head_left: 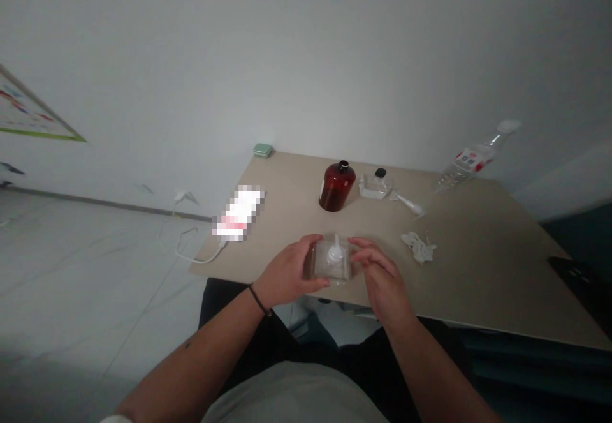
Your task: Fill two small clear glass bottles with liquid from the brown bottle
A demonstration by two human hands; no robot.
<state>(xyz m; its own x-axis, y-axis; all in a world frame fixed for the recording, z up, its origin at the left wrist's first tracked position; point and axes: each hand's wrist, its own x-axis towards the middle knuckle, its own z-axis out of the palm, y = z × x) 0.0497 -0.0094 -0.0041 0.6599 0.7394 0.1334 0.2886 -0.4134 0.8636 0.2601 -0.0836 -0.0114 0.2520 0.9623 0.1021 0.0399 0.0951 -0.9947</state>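
A clear, square-bodied pump bottle (326, 271) with a white pump head is seen from above near the table's front edge. My left hand (292, 268) grips it from the left, fingers along the far side and thumb along the near side. Close to its right side is my right hand (380, 273), fingers loosely curved and apart with nothing held; whether a fingertip touches the bottle is hard to tell. Behind them an amber bottle (338, 187) stands uncapped with dark liquid low inside. Right of it is a clear bottle with a black cap (380, 173), beside a white pump top (408, 203).
Crumpled tissue (419, 247) lies to the right on the table (478, 251). A tall clear plastic bottle (471, 158) stands at the back right. A lit phone (240, 212), charging by a white cable (201, 260), lies left. A green case (262, 150) sits in the back left corner.
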